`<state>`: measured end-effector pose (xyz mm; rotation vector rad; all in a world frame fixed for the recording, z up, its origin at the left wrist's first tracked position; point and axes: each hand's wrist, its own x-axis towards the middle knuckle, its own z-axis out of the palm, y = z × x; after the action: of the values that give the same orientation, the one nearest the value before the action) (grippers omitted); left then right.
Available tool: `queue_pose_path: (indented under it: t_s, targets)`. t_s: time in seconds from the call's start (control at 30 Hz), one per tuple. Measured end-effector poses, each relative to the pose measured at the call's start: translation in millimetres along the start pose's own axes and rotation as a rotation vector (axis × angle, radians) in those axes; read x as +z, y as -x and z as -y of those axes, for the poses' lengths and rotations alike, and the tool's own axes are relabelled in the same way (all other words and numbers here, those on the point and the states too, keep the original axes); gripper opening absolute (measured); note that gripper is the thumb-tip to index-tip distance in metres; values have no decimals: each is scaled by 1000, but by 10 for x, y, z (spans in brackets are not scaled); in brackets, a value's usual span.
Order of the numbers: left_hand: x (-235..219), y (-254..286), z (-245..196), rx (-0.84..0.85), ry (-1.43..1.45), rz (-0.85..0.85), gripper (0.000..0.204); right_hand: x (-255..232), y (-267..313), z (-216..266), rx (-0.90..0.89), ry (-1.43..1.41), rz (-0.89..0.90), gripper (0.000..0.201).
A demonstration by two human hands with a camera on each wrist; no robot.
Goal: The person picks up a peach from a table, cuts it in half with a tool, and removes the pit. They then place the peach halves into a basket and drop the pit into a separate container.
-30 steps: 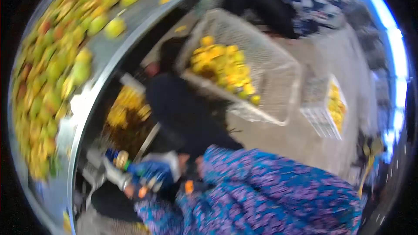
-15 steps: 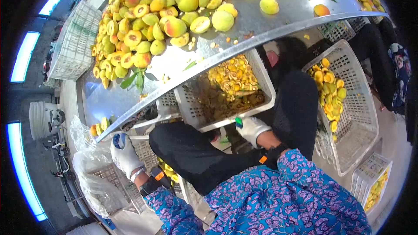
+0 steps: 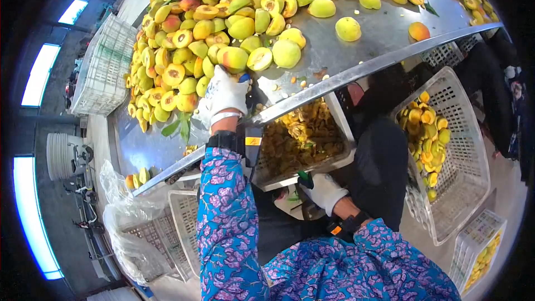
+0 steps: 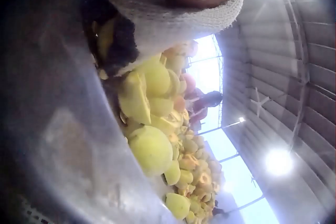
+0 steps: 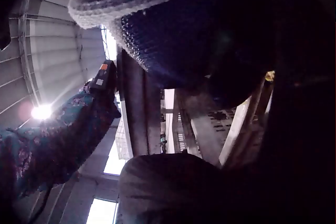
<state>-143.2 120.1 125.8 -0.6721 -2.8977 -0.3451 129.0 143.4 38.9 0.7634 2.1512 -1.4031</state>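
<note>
In the head view my left hand point(image 3: 224, 96), in a white and blue glove, reaches over the metal table point(image 3: 320, 50) to the near edge of a heap of halved peaches point(image 3: 173, 74). Its fingertips are right at a red-and-yellow peach point(image 3: 232, 58); how they lie is hidden by the glove's back. Pale green peach pieces point(image 4: 150, 150) lie beside the glove in the left wrist view. Lower down, my gloved right hand point(image 3: 326, 191) is curled round a small green object point(image 3: 305, 179), mostly hidden in the fist, close to the near rim of a crate.
Under the table edge stands a crate point(image 3: 346, 160) with yellow peach pieces and dark scraps. Another crate point(image 3: 464, 189) with yellow halves is at the right, past my knee point(image 3: 382, 156). Plastic sheeting point(image 3: 120, 203) and stacked crates point(image 3: 106, 67) are at the left.
My left hand has gone from beside the table's lower left edge up and forward to the peach heap. The right hand stays low by the crate, still holding the green object.
</note>
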Motion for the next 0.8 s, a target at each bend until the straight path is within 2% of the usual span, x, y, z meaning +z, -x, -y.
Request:
queue_pose_path:
  t_s: [0.07, 0.1, 0.13, 0.17, 0.2, 0.23, 0.27, 0.3, 0.33, 0.4, 0.47, 0.5, 0.53, 0.6, 0.63, 0.7, 0.73, 0.8]
  targets:
    - [-33, 68, 180, -26, 177, 28, 55, 103, -52, -78, -82, -74, -35, 33]
    - [18, 63, 359, -29, 344, -1, 45, 155, -54, -121, -133, -110, -104, 33]
    - [140, 21, 608, -43, 696, 9, 41, 201, -53, -166, -185, -146, -175, 33]
    - [-66, 131, 520, -64, 874, 66, 43, 220, -55, -196, -240, -182, -247, 32]
    - [-326, 323, 415, -89, 1049, 125, 45, 232, -47, -211, -218, -234, -236, 32]
    - [-406, 462, 446, -7, 1207, 168, 51, 235, -55, -219, -196, -286, -223, 32]
    - [-571, 665, 388, -94, 1374, 255, 53, 227, -71, -228, -174, -336, -211, 31]
    - [-670, 863, 340, -124, 1474, 288, 54, 190, -92, -242, -141, -417, -45, 31]
    - [-663, 1062, 365, -112, 1596, 321, 55, 223, -129, -246, -201, -505, -85, 29]
    - [-619, 1482, 348, -267, 1850, 350, 55, 268, -162, -254, -305, -673, -171, 25]
    - [-363, 1781, 395, -441, 2380, 430, 56, 126, -46, -158, -147, -860, 21, 21]
    - [-256, 1900, 388, -536, 2534, 421, 57, 139, -26, -124, -196, -791, -21, 19]
    - [-137, 1994, 419, -564, 2608, 450, 55, 116, 60, -89, -137, -819, 29, 19]
    - [33, 2159, 485, -739, 2664, 445, 50, 93, 222, 72, -140, -711, -18, 18]
    - [57, 2196, 478, -867, 2702, 389, 48, 97, 277, 118, -180, -632, -45, 19]
    - [79, 2257, 477, -909, 2563, 320, 48, 101, 402, 235, -254, -421, -147, 24]
    - [95, 2257, 478, -917, 2493, 294, 48, 144, 426, 253, -379, -271, -218, 28]
    - [177, 2309, 546, -812, 2442, 317, 47, 163, 514, 415, -491, -126, -191, 30]
